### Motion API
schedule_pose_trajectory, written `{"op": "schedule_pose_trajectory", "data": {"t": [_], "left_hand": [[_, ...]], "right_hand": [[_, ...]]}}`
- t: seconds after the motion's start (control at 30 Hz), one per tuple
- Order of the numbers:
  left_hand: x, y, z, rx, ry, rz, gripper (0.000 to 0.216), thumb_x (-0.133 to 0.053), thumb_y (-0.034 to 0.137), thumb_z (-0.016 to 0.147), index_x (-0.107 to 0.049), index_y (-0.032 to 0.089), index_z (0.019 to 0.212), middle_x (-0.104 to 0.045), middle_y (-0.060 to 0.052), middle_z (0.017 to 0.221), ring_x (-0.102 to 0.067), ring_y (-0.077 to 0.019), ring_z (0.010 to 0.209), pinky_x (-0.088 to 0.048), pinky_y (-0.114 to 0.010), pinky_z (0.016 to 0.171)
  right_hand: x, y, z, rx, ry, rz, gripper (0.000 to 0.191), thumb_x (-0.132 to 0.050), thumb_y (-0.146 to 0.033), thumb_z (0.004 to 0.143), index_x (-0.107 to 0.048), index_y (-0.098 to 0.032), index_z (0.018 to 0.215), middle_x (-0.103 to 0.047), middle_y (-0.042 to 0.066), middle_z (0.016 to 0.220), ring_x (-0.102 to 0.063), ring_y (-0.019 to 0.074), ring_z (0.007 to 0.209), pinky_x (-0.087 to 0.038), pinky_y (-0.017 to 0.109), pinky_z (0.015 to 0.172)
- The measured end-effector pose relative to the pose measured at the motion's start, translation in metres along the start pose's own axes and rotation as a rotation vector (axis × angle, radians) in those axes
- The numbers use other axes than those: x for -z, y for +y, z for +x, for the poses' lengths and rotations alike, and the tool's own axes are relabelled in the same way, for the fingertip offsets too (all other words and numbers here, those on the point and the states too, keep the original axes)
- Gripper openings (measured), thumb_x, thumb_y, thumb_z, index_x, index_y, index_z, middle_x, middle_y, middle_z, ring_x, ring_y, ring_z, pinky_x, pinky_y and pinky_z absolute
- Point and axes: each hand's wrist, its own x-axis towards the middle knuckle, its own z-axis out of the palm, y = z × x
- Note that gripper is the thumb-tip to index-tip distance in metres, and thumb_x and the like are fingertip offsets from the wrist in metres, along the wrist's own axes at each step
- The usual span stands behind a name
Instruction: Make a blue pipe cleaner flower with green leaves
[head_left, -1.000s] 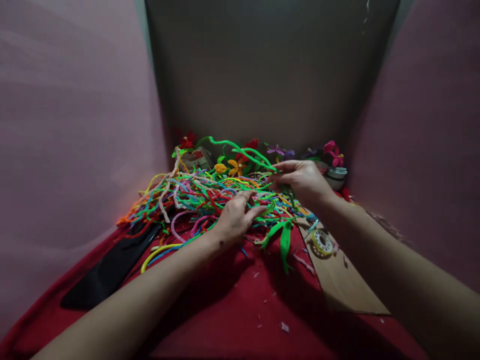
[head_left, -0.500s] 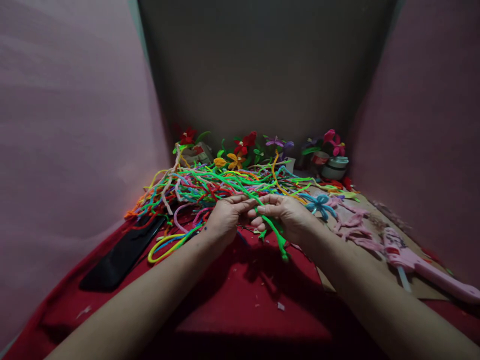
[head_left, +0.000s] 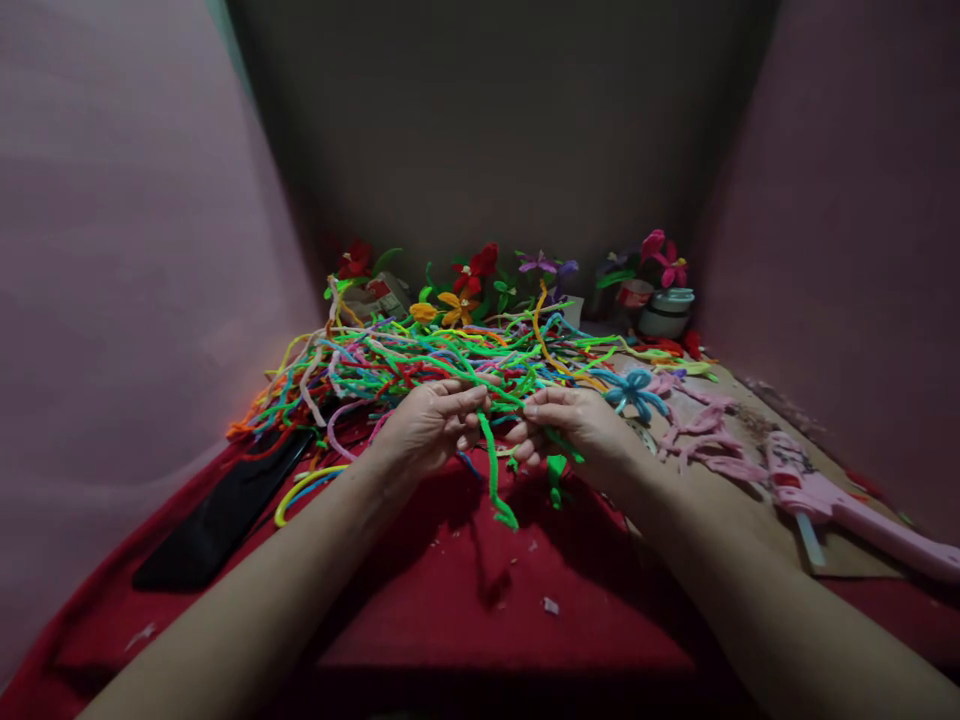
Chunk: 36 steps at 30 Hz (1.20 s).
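Observation:
My left hand (head_left: 431,425) and my right hand (head_left: 570,425) are close together above the red cloth (head_left: 465,600), both pinched on a green pipe cleaner (head_left: 491,470) whose loose end hangs down between them. A second green piece (head_left: 555,472) dangles under my right hand. Just behind the hands lies a big tangled heap of pipe cleaners (head_left: 420,365) in many colours.
Finished pipe-cleaner flowers (head_left: 469,285) stand along the back wall, with small pots (head_left: 664,310) at the back right. A blue flower (head_left: 634,392), pink shapes and a pink glue gun (head_left: 832,505) lie on cardboard (head_left: 757,480) at the right. A black flat object (head_left: 217,515) lies left.
My right hand came down from the back of the heap with the green pipe cleaner and met my left hand. The pipe cleaner's free end now hangs straight down. The view has shifted.

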Motion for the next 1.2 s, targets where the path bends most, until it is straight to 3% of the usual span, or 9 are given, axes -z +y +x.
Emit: {"op": "schedule_pose_trajectory", "data": {"t": [0.07, 0.13, 0.27, 0.37, 0.53, 0.8, 1.03, 1.2], "left_hand": [[0.000, 0.002, 0.000, 0.004, 0.001, -0.015, 0.013, -0.069, 0.019, 0.068, -0.061, 0.010, 0.073, -0.056, 0.002, 0.058, -0.037, 0.0004, 0.034, -0.029, -0.013, 0.034], [0.001, 0.004, 0.000, -0.001, 0.014, -0.030, 0.010, -0.068, 0.018, 0.070, -0.060, 0.011, 0.071, -0.056, 0.003, 0.057, -0.035, 0.0010, 0.033, -0.030, -0.013, 0.035], [0.005, 0.011, -0.002, -0.019, -0.040, -0.040, 0.009, -0.066, 0.018, 0.071, -0.063, 0.010, 0.074, -0.056, 0.001, 0.057, -0.045, -0.0028, 0.041, -0.039, -0.015, 0.044], [0.007, 0.015, -0.006, 0.007, -0.130, -0.030, 0.014, -0.070, 0.020, 0.066, -0.064, 0.008, 0.072, -0.059, -0.001, 0.059, -0.054, -0.0072, 0.050, -0.044, -0.017, 0.051], [0.005, 0.017, -0.014, 0.048, -0.160, 0.079, 0.022, -0.071, 0.026, 0.066, -0.065, 0.008, 0.077, -0.063, -0.005, 0.064, -0.057, -0.0095, 0.054, -0.043, -0.017, 0.050], [0.006, 0.017, -0.016, 0.042, -0.168, 0.122, 0.018, -0.071, 0.026, 0.067, -0.062, 0.010, 0.069, -0.056, 0.001, 0.054, -0.046, -0.0039, 0.042, -0.037, -0.015, 0.043], [0.003, 0.018, -0.018, -0.097, -0.234, 0.147, 0.011, -0.062, 0.023, 0.075, -0.059, 0.013, 0.078, -0.060, 0.000, 0.068, -0.056, -0.0080, 0.059, -0.046, -0.020, 0.062], [-0.001, 0.024, -0.028, -0.079, -0.254, 0.342, 0.014, -0.060, 0.024, 0.076, -0.059, 0.015, 0.086, -0.044, 0.006, 0.055, -0.036, -0.0033, 0.045, -0.029, -0.015, 0.044]], "right_hand": [[-0.001, 0.002, -0.002, 0.117, 0.057, -0.152, 0.002, -0.055, -0.015, 0.072, -0.053, -0.015, 0.073, -0.065, 0.003, 0.058, -0.061, 0.0144, 0.047, -0.049, 0.026, 0.047], [-0.001, 0.005, -0.004, 0.353, 0.125, -0.382, 0.006, -0.056, -0.018, 0.075, -0.059, -0.016, 0.080, -0.066, 0.003, 0.067, -0.063, 0.0144, 0.058, -0.052, 0.028, 0.058], [-0.001, 0.010, -0.010, 0.952, 0.163, -0.826, 0.021, -0.052, -0.019, 0.083, -0.066, -0.022, 0.098, -0.062, 0.007, 0.106, -0.058, 0.0180, 0.100, -0.048, 0.035, 0.088], [0.001, 0.014, -0.011, 1.211, 0.156, -1.041, 0.034, -0.050, -0.011, 0.083, -0.062, -0.027, 0.111, -0.053, 0.008, 0.122, -0.052, 0.0197, 0.111, -0.048, 0.037, 0.088], [0.002, 0.017, -0.011, 1.324, 0.192, -1.242, 0.043, -0.046, -0.001, 0.081, -0.060, -0.022, 0.115, -0.049, 0.013, 0.123, -0.052, 0.0215, 0.111, -0.051, 0.036, 0.086], [0.004, 0.021, -0.012, 1.345, 0.241, -1.405, 0.044, -0.045, -0.001, 0.083, -0.058, -0.023, 0.118, -0.050, 0.013, 0.120, -0.055, 0.0204, 0.106, -0.053, 0.035, 0.084], [0.003, 0.020, -0.013, 1.460, 0.278, -1.509, 0.041, -0.047, -0.001, 0.082, -0.061, -0.024, 0.114, -0.053, 0.013, 0.113, -0.057, 0.0201, 0.099, -0.054, 0.033, 0.077], [0.001, 0.019, -0.015, 1.499, 0.249, -1.475, 0.036, -0.046, -0.002, 0.083, -0.065, -0.023, 0.105, -0.056, 0.010, 0.104, -0.058, 0.0172, 0.095, -0.053, 0.029, 0.074]]}}
